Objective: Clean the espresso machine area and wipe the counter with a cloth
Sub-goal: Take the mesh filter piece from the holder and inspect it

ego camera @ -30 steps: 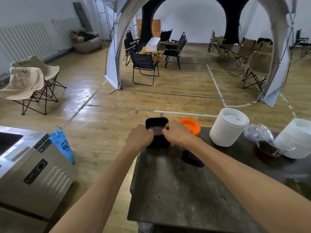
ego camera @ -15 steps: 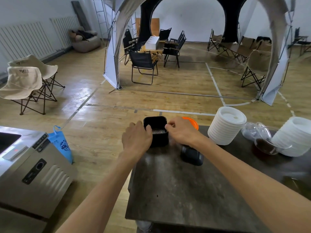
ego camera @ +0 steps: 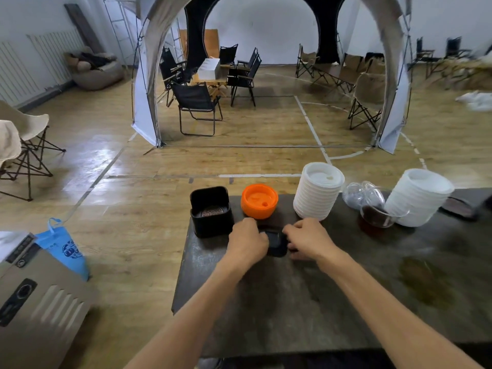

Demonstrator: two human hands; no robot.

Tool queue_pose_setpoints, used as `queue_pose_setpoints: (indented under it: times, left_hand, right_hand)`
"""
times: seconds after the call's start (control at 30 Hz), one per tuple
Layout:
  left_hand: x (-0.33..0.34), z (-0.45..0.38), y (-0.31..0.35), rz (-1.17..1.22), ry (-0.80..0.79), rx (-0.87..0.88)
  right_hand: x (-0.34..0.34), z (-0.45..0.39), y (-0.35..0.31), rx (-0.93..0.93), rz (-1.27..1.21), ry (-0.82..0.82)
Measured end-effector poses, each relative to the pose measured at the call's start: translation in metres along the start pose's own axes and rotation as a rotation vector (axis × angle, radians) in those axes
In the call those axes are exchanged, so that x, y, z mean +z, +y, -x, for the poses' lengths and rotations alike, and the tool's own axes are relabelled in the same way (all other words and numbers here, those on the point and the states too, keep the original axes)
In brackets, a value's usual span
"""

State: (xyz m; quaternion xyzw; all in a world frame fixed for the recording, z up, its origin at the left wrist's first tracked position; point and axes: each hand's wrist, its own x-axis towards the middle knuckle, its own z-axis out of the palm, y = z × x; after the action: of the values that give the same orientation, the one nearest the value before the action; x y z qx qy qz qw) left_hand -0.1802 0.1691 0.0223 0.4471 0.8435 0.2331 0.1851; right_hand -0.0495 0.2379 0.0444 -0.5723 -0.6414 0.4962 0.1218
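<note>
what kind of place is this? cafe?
Probably a makeshift drinks counter in an indoor hall, not a regular cafe: stacked white cup lids on a dark counter, folding chairs under a tent canopy, court lines on wood flooring.

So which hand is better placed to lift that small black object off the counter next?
Probably either, with a slight edge to the right. Both the left hand and right hand flank the small black object. The left sits close to the black box; the right has open counter beside it.

Both hands left black box [ego camera: 211, 212]; left hand [ego camera: 247, 242], right hand [ego camera: 310, 239] now apparently grip small black item [ego camera: 277, 242].
</note>
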Motion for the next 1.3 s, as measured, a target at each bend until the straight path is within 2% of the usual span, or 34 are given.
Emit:
queue_pose_setpoints:
  times: [0.1,0.2,0.37,0.43,0.53,0.63,0.73,0.8,0.87,0.93,1.0,1.1,1.3]
  left_hand:
    - [0.000,0.000,0.005,0.008,-0.038,-0.031]
    - [0.003,0.008,0.005,-0.063,-0.031,0.046]
    - [0.008,0.027,0.000,-0.138,0.015,0.190]
    - [0.010,0.033,-0.003,-0.125,0.026,0.197]
    - [0.011,0.040,-0.002,0.001,0.070,0.182]
    - [0.013,0.046,-0.002,0.119,0.182,0.148]
    - [0.014,0.047,-0.007,0.252,0.214,0.034]
    - [0.014,0.047,-0.009,0.468,0.166,-0.081]
    - [0.014,0.050,-0.005,0.822,0.094,-0.203]
    - [0.014,0.056,0.002,1.120,0.042,-0.294]
    - [0.015,0.061,0.007,1.279,0.002,-0.326]
    - [0.015,0.067,0.013,1.346,-0.069,-0.317]
    - [0.016,0.068,0.014,1.323,-0.112,-0.312]
  right_hand:
    - [0.000,0.006,-0.006,0.131,-0.301,-0.091]
    - [-0.005,0.014,-0.013,0.184,-0.415,-0.165]
    - [-0.014,0.015,-0.014,0.321,-0.536,-0.159]
    - [-0.014,0.015,-0.009,0.315,-0.590,-0.180]
    - [-0.009,0.020,-0.004,0.221,-0.640,-0.248]
    - [-0.002,0.024,-0.003,0.086,-0.647,-0.313]
    - [0.002,0.024,0.001,0.060,-0.580,-0.253]
    - [0.003,0.023,0.010,0.053,-0.523,-0.139]
    - [0.002,0.023,0.019,0.033,-0.476,-0.057]
    - [0.001,0.023,0.027,0.012,-0.434,-0.058]
    - [0.001,0.023,0.032,-0.009,-0.399,-0.093]
    - [0.002,0.024,0.035,-0.021,-0.368,-0.099]
    - [-0.003,0.028,0.038,-0.010,-0.357,-0.093]
